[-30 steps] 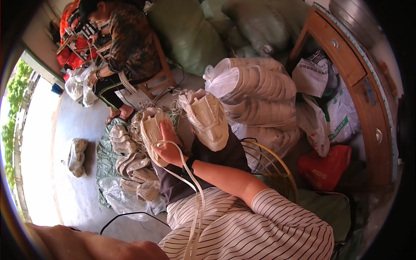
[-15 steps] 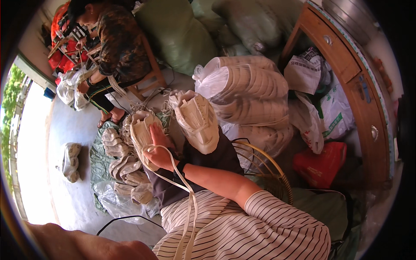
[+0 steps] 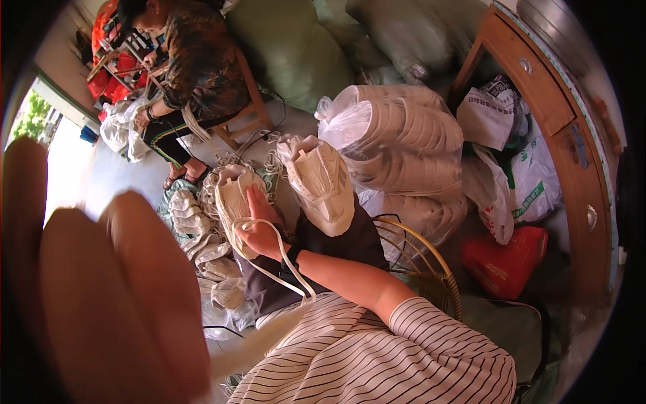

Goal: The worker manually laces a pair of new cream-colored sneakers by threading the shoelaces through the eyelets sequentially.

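Note:
My right hand (image 3: 264, 227) grips the side of a cream lace-up shoe (image 3: 232, 188) on my lap, its fingers laid over the upper. From that shoe a long pale shoelace (image 3: 276, 277) loops past my thumb and runs down to the lower left. My left hand (image 3: 124, 296) looms large and blurred close to the camera, its fingers bent. The lace leads into it, though the grip itself is hidden. A second cream shoe (image 3: 326, 188), toe toward me, rests on my dark-clothed knee to the right of the first.
Several pale shoe pieces (image 3: 202, 236) lie at my left. Plastic-wrapped stacks of pale shoe parts (image 3: 404, 135) stand ahead right. A cane chair arm (image 3: 431, 252), a red bag (image 3: 505, 262) and a wooden desk (image 3: 538, 101) are at right. Another person (image 3: 202, 74) sits working ahead left.
My left hand has risen from the lower edge into the left of the view, drawing the lace up and leftward. My right hand stays on the shoe. The view has shifted slightly.

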